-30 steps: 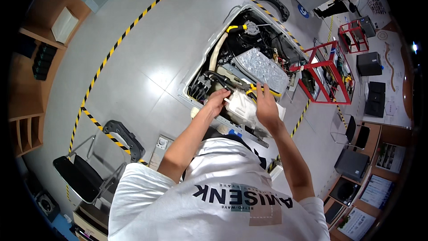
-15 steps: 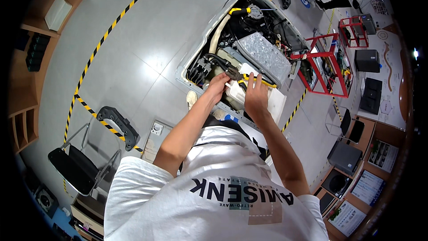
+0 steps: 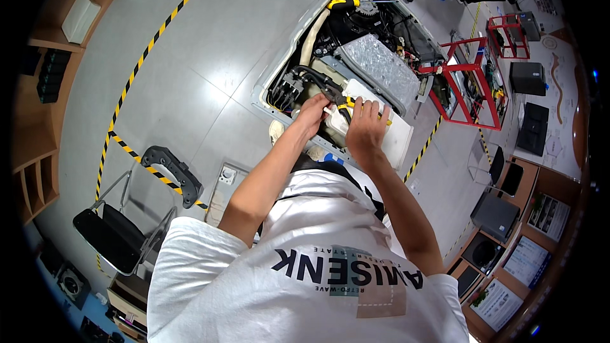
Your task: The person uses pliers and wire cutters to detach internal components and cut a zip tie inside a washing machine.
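1. right hand (image 3: 367, 128), back upward, fingers clamped on yellow-handled pliers (image 3: 334, 94).
2. left hand (image 3: 310, 114) angles inward near their head; cannot tell whether its fingers grip.
3. pliers: over the opened appliance (image 3: 262, 94).

White short-sleeved T-shirt (image 3: 305, 308), black printed lettering (image 3: 327, 267)

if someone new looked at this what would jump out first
Probably the opened pale-rimmed machine at upper centre, with a shiny silvery block inside. Next, the yellow-and-black pliers in the right hand, over the machine's near end. Just right of the machine, the bright red frame also stands out.
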Tool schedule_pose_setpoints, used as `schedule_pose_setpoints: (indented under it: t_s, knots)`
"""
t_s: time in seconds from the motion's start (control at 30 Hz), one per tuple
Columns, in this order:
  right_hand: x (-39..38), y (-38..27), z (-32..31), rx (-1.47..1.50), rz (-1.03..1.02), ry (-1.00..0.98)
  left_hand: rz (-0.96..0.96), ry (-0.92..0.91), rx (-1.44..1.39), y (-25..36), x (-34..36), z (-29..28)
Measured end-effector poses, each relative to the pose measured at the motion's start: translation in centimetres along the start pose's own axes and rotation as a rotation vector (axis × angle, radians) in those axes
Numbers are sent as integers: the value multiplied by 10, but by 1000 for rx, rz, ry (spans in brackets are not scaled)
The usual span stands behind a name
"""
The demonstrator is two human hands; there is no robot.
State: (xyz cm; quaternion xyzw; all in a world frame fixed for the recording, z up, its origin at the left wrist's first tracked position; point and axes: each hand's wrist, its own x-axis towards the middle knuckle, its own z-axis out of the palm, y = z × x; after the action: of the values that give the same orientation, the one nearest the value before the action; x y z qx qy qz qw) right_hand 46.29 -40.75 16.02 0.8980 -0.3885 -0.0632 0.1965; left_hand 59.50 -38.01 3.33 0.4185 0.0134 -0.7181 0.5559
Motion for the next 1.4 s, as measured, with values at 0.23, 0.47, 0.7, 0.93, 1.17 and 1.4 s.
schedule_pose_setpoints:
  t_s: [0.23, 0.47, 0.7, 0.93, 1.17, 1.4]
  knots:
    - [3, 1, 5, 74, 76, -177, -11, 22, -18, 1, -1, 2]
    - [8, 5, 3, 35, 7, -75, -8, 33, -6, -3, 5, 0]
    - [11, 3, -2, 43, -31, -87, -3, 15, 6, 0, 2, 1]
    - [14, 4, 0, -7, -52, -69, -3, 40, -123, 4, -6, 10]
    - [3, 10, 20, 318, 66, -189, -4, 65, -70, -3, 1, 7]
    - [12, 12, 18, 123, -34, -55, 36, 53, -105, -3, -2, 10]
